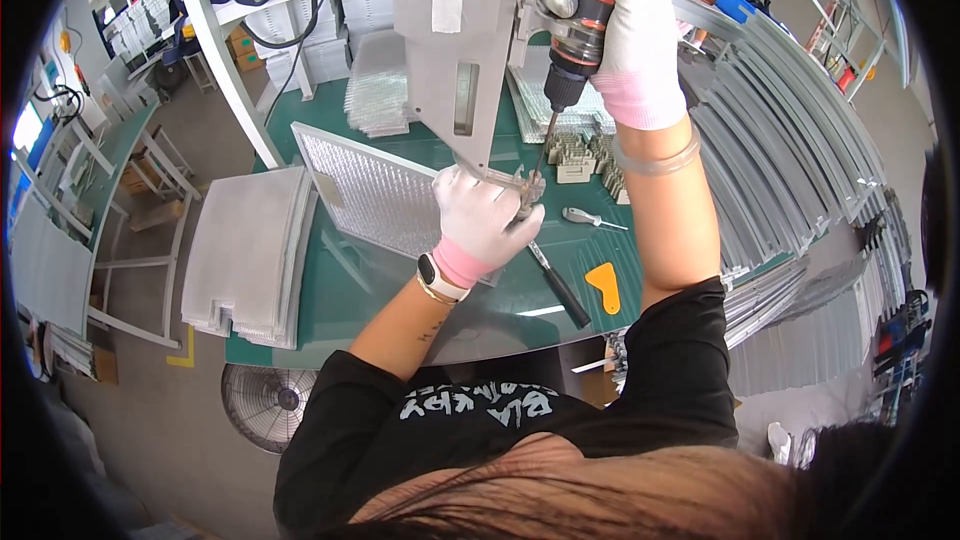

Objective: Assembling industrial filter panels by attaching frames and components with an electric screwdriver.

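My right hand (640,25), in a white glove with a pink cuff, is wrapped round an upright black and orange power screwdriver (583,35). Its long bit runs down to a small grey fitting (527,190) at the lower end of a light grey housing (450,50). My left hand (485,218), gloved the same way, is closed on that fitting with thumb and fingers. Behind the left hand, a textured silvery panel (365,185) stands tilted on the green tabletop (400,330). The bit's tip is partly hidden among the fitting and fingers.
A stack of grey panels (245,250) sits at the left table edge. On the right are a small screwdriver (590,217), a yellow scraper (604,287), a black-handled tool (560,285) and small grey blocks (575,158). Long grey strips (790,140) crowd the right side.
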The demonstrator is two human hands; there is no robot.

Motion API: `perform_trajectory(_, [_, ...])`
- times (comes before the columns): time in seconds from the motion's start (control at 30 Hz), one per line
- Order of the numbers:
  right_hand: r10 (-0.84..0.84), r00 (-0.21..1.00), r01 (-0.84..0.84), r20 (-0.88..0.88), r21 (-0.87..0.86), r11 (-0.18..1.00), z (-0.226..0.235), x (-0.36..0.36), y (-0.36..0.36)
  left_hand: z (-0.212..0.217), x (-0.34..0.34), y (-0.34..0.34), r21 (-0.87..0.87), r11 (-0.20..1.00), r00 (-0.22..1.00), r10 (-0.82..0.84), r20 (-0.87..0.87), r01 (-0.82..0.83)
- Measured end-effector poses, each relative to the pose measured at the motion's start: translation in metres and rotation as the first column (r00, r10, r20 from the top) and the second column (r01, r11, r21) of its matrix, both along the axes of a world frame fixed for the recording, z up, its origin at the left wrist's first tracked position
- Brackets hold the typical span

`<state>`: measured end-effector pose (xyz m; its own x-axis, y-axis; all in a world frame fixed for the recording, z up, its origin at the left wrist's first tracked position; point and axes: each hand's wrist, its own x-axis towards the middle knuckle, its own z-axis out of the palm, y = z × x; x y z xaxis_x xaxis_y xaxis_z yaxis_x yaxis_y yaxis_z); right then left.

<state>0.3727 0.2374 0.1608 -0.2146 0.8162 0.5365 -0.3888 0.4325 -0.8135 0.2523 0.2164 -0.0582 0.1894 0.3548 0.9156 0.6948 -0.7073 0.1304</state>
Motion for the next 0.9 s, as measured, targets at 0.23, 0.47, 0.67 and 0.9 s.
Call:
perform_trajectory(0.23, [0.086,0.994,-0.096,0.066,0.161,0.982,-0.043,-0.01,0.011,-0.005,-0.001,0.004,-0.139,0.99,0.999,-0.015,-0.047,0.008])
perform_trajectory(0.47, [0.415,0.908,-0.405,-0.052,0.138,0.904,-0.049,-0.016,0.017,0.006,-0.002,-0.003,-0.108,0.976,0.981,-0.18,0.067,0.187])
perform_trajectory(0.67, [0.518,0.851,-0.506,-0.09,0.127,0.853,-0.053,-0.025,0.017,0.007,-0.005,-0.001,-0.054,0.977,0.977,-0.204,0.06,0.207])
perform_trajectory(0.9, [0.528,0.846,-0.505,-0.076,0.204,0.838,-0.058,-0.021,0.021,0.001,0.003,0.002,-0.108,0.967,0.967,-0.216,0.133,0.231])
